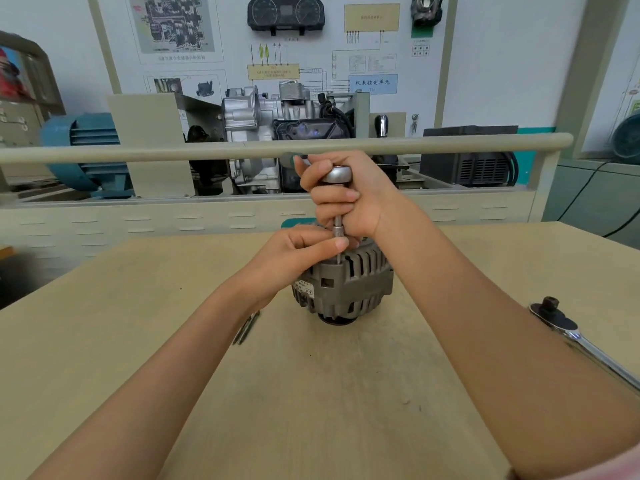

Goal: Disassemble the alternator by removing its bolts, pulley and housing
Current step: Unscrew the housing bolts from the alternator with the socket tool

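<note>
The one camera sits on my head, looking forward and down over the bench from its near edge. It is close enough that my forearms fill the lower frame, and the wide angle also takes in the wall board beyond the far edge.

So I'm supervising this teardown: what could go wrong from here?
The alternator stands unclamped on its narrow end; torque from the driver could tip it. The left hand pinches right beside the shaft, so a slip might nick fingers. The ratchet near the right forearm could get knocked.
</note>
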A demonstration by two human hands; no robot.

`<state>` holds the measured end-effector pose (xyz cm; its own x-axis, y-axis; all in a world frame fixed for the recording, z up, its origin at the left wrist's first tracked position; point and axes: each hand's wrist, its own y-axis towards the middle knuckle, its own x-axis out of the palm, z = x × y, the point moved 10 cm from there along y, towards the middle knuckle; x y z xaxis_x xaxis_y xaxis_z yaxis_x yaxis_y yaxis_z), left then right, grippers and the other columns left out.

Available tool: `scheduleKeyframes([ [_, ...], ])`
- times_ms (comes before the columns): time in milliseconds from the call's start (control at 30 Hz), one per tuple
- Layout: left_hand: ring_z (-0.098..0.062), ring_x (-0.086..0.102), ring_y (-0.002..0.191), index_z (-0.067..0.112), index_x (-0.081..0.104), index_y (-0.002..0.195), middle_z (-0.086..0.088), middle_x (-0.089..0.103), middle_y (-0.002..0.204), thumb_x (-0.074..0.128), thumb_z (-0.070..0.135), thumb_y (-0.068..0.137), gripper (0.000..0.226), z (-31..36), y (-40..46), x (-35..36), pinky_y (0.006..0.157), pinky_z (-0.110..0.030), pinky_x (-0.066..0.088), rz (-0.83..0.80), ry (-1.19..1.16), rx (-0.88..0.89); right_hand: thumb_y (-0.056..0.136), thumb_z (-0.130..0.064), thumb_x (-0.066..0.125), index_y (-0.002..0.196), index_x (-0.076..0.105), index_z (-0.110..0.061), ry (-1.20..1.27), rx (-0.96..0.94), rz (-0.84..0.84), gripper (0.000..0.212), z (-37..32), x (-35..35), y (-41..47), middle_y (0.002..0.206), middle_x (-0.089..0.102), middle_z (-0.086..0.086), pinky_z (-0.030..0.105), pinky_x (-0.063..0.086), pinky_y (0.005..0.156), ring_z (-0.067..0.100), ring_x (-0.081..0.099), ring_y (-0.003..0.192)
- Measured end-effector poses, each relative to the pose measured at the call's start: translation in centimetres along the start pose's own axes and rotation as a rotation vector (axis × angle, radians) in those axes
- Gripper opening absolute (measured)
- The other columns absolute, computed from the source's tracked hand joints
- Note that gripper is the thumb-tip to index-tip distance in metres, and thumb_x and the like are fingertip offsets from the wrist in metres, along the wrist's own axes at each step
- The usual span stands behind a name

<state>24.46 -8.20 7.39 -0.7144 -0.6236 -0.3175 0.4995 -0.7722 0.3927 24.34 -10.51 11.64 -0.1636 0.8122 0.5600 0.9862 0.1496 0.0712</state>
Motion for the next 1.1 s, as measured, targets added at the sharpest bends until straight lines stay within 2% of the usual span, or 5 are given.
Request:
scheduleKeyframes([
  [200, -0.024, 0.053, 0.087, 0.004, 0.075, 0.09, -0.033, 0.057, 0.1, 0.06, 0.02, 0.09, 0.022, -0.1, 0.1, -0.3, 0.08, -0.037, 0.042, 0.052, 0.053, 0.012, 0.092, -0.003, 0.029, 0.081, 0.046, -0.007, 0.053, -0.554, 0.608, 0.021, -3.1, -4.9, -3.2, 0.055, 0.047, 0.0, 0.011, 0.014, 0.031, 0.006, 0.022, 0.024],
  [667, -0.004, 0.068, 0.09, 0.021, 0.074, 0.098, 0.008, 0.075, 0.095, 0.06, 0.037, 0.077, 0.03, -0.5, 0.1, 0.1, 0.072, -0.013, 0.051, 0.002, -0.029, -0.033, 0.098, -0.019, 0.03, 0.079, 0.049, -0.01, 0.022, 0.064, -0.043, 0.028, 0.2, -0.2, 0.3, 0.045, 0.049, -0.007, 0.013, 0.012, 0.026, 0.006, 0.026, 0.02],
  [800, 0.001, 0.066, 0.085, 0.022, 0.075, 0.087, 0.015, 0.072, 0.087, 0.061, 0.033, 0.076, 0.021, -0.2, 0.0, -0.1, 0.071, -0.012, 0.05, 0.019, -0.013, -0.003, 0.096, -0.016, 0.034, 0.075, 0.047, -0.014, -0.006, -0.059, 0.093, 0.025, -0.5, -0.9, -0.3, 0.045, 0.049, -0.008, 0.013, 0.011, 0.027, 0.003, 0.022, 0.022],
  [967, -0.03, 0.058, 0.092, 0.016, 0.076, 0.083, -0.028, 0.061, 0.107, 0.062, 0.033, 0.077, 0.023, 0.0, 0.0, -0.6, 0.086, -0.044, 0.047, 0.067, 0.029, 0.011, 0.094, -0.004, 0.03, 0.089, 0.045, -0.007, -0.028, -0.613, 0.69, 0.016, -3.2, -4.4, -3.0, 0.056, 0.051, 0.002, 0.011, 0.017, 0.031, 0.004, 0.024, 0.024],
  [1100, -0.022, 0.063, 0.089, 0.023, 0.078, 0.081, -0.019, 0.069, 0.101, 0.062, 0.037, 0.074, 0.022, -0.1, 0.1, -0.3, 0.08, -0.032, 0.05, 0.03, 0.015, 0.009, 0.093, -0.005, 0.028, 0.084, 0.044, -0.009, -0.055, -0.49, 0.618, 0.019, -3.0, -4.0, -2.0, 0.056, 0.051, 0.0, 0.01, 0.015, 0.03, 0.005, 0.022, 0.023],
])
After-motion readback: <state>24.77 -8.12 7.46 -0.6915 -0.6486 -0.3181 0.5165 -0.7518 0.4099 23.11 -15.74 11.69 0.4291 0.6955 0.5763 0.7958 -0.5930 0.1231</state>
